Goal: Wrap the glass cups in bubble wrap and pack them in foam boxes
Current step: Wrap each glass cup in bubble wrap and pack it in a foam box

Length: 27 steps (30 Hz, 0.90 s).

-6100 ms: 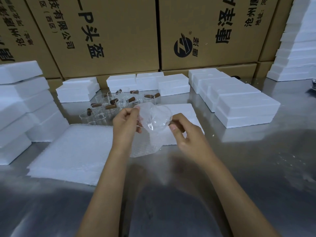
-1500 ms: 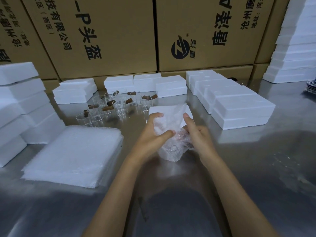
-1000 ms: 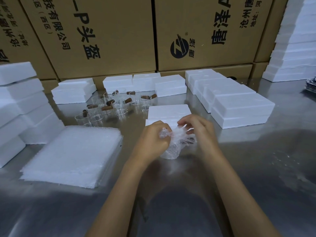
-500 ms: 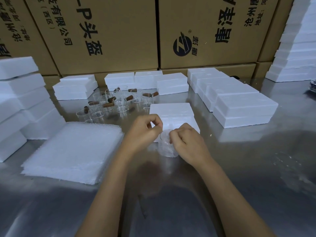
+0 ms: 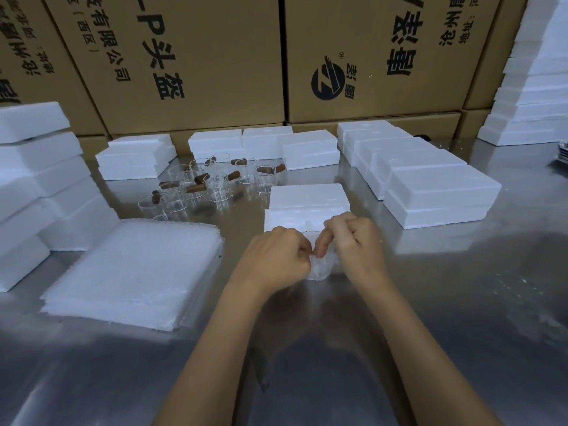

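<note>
Both sets of fingers [image 5: 319,245] are curled shut on the bubble-wrapped cup [image 5: 319,267], which stands on the tabletop [image 5: 430,302] between the two hands. The left hand [image 5: 273,259] pinches the wrap at the bundle's nine o'clock side; the right hand [image 5: 353,244] bends over the mouth from three o'clock, fingertips pointing down as if tucking the loose edge inside. To my eye the tuck is the step in hand. It wants the left hand to steady the wall while the right pushes the spare wrap well down, so nothing springs back. The grip should be gentle, since the glass is thin.

At twelve o'clock, just beyond the knuckles, lies the foam box [image 5: 307,204], seemingly the one to fill. The bare cups [image 5: 215,186] cluster at eleven o'clock, and the bubble wrap stack [image 5: 132,272] lies at nine.
</note>
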Tool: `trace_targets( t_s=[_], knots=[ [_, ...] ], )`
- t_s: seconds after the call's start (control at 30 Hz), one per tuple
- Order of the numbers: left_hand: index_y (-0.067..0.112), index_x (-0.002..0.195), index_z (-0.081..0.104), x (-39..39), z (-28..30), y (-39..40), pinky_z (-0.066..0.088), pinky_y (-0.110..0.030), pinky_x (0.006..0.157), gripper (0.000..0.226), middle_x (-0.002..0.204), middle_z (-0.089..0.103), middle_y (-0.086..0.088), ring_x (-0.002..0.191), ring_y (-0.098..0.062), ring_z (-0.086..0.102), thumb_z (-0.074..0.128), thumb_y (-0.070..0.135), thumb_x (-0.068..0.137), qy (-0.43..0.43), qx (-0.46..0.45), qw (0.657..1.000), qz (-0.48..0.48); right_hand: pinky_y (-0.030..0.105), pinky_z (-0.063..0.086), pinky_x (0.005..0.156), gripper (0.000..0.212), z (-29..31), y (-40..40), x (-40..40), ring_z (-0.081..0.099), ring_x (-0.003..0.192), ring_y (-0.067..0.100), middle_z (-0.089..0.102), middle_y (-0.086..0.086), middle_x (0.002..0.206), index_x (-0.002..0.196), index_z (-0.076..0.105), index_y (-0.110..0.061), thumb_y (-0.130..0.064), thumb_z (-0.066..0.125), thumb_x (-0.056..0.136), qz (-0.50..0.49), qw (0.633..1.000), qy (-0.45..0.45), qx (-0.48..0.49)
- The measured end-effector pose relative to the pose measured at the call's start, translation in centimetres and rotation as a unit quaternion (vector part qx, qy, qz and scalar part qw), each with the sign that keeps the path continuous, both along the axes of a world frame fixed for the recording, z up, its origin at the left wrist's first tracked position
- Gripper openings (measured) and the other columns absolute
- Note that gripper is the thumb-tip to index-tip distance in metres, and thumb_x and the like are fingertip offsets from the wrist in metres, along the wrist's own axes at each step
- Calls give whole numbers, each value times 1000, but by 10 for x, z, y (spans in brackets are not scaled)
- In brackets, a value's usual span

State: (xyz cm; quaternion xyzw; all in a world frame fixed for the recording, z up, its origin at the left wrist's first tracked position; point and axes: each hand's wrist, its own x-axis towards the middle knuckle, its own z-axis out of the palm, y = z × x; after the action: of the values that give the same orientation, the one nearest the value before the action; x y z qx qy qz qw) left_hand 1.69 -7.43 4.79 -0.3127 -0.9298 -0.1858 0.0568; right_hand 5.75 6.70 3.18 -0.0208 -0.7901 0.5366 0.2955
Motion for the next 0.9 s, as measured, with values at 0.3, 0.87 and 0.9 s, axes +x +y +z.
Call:
trace_targets(
  t_s=[0.3,0.87,0.9],
  knots=[
    [34,70,73,-3,6,-6,38,-23,54,36,71,68,16,61,-6,56,40,20,71,-5,131,991,38,16,36,57,42,-6,-5,-2,56,65,6,63,-10,57,51,64,-14,-30,43,84,0,997,-37,67],
    [29,83,69,-5,1,-9,43,-23,64,10,90,66,18,76,-7,61,59,26,84,-25,234,972,10,19,46,75,51,-2,-12,2,58,62,5,61,-6,51,53,63,-16,-38,43,94,-15,998,2,63],
    [32,85,68,-6,1,-10,42,-21,63,5,93,65,20,77,-6,61,63,34,85,-32,230,973,7,16,42,63,48,2,-10,2,56,57,3,62,-9,52,56,67,-16,-39,44,91,-35,999,10,1]
  ],
)
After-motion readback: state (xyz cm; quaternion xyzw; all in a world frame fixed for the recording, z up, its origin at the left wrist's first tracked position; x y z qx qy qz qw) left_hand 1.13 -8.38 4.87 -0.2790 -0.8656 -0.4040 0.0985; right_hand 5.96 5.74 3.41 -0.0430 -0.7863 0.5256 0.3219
